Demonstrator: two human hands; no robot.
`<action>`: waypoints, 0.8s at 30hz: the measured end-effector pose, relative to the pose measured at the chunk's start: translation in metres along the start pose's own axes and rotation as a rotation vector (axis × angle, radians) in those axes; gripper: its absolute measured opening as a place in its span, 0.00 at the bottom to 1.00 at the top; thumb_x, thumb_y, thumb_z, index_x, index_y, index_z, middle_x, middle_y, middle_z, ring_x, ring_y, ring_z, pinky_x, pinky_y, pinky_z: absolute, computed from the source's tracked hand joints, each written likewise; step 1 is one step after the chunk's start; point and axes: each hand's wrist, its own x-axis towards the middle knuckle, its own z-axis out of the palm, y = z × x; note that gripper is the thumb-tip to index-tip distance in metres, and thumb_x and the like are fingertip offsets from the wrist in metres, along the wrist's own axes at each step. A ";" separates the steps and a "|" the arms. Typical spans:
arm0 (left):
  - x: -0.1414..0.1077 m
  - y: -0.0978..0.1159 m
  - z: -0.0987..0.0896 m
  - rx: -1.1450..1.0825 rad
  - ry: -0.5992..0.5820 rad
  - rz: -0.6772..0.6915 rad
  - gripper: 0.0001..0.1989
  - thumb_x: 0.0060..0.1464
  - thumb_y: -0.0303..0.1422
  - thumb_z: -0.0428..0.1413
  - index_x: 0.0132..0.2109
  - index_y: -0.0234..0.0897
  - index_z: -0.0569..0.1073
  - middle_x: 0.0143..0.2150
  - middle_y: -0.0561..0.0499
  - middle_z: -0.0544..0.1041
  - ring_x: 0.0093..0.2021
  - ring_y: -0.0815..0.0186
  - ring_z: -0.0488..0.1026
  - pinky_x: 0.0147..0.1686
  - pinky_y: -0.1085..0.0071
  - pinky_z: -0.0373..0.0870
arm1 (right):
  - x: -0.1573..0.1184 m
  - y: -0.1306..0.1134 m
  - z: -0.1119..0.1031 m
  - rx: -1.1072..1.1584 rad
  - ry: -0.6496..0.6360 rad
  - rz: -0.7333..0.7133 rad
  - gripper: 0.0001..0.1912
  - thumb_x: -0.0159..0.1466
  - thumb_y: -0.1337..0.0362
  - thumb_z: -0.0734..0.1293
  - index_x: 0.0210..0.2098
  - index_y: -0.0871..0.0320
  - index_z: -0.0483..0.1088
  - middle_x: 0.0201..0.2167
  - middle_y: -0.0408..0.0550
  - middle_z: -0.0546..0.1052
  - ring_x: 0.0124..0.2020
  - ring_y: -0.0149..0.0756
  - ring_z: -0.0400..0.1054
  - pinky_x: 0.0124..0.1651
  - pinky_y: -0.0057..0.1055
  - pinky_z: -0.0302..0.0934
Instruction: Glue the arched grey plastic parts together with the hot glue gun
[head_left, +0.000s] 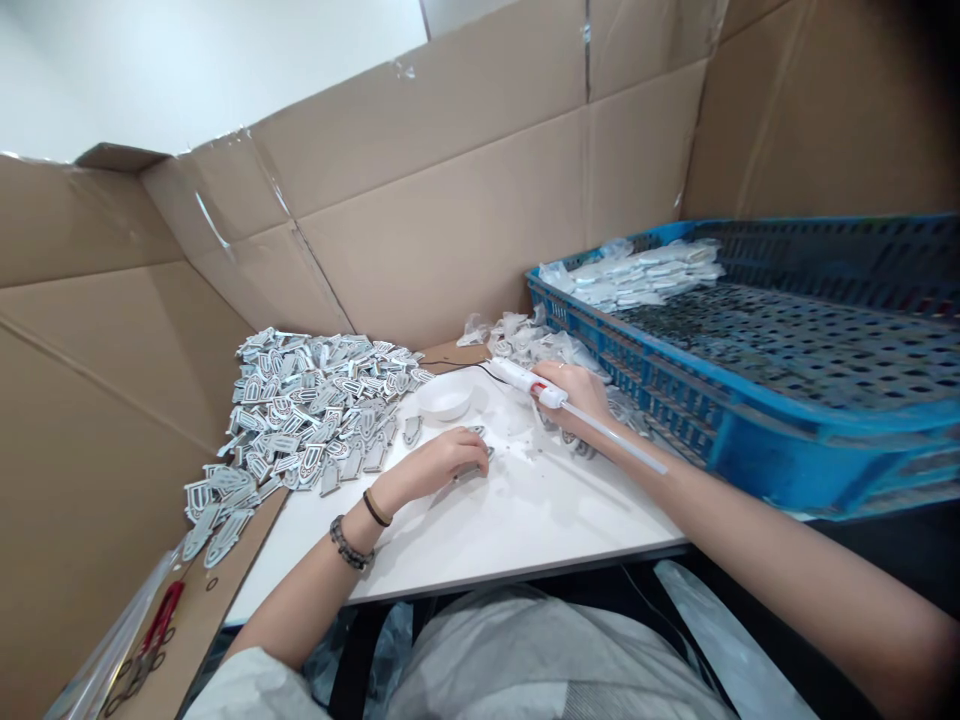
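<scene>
My right hand [576,392] is wrapped round a white glue gun [517,377] with a red part; a long translucent glue stick [619,438] juts from its back, over my forearm. My left hand [459,455] is closed over the white board, its fingers curled on a small flat grey-white piece mostly hidden beneath them. Close by lies a loose shield-shaped piece [412,431], and behind it sits a shallow white dish [444,398]. To the left a big pile of similar flat pieces [315,405] spreads over the board [487,540].
At the right stands a blue plastic crate [720,420] with stacked, plastic-wrapped pieces [645,275]. More bagged pieces [536,340] lie beside it. Cardboard walls [450,220] enclose the work area. A red-handled tool [163,612] and small rings lie at lower left.
</scene>
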 end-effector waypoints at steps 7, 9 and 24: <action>-0.001 -0.004 -0.003 0.006 0.264 -0.172 0.14 0.62 0.20 0.44 0.40 0.35 0.73 0.41 0.45 0.75 0.43 0.64 0.72 0.45 0.70 0.68 | 0.001 0.006 0.006 0.016 0.001 -0.018 0.10 0.66 0.63 0.61 0.37 0.51 0.75 0.40 0.52 0.79 0.41 0.48 0.70 0.36 0.36 0.53; -0.003 -0.004 -0.005 0.053 0.310 -0.262 0.11 0.63 0.23 0.45 0.41 0.36 0.73 0.41 0.45 0.75 0.42 0.64 0.72 0.44 0.69 0.67 | 0.001 0.007 0.007 0.007 -0.002 -0.019 0.10 0.66 0.63 0.61 0.37 0.52 0.75 0.40 0.52 0.79 0.41 0.47 0.70 0.36 0.35 0.53; -0.007 0.009 0.012 0.052 0.173 -0.314 0.05 0.57 0.31 0.59 0.42 0.37 0.74 0.38 0.49 0.75 0.36 0.66 0.71 0.38 0.71 0.66 | 0.003 0.011 0.011 -0.013 0.006 -0.044 0.09 0.64 0.64 0.62 0.36 0.52 0.75 0.39 0.51 0.79 0.39 0.45 0.70 0.34 0.33 0.53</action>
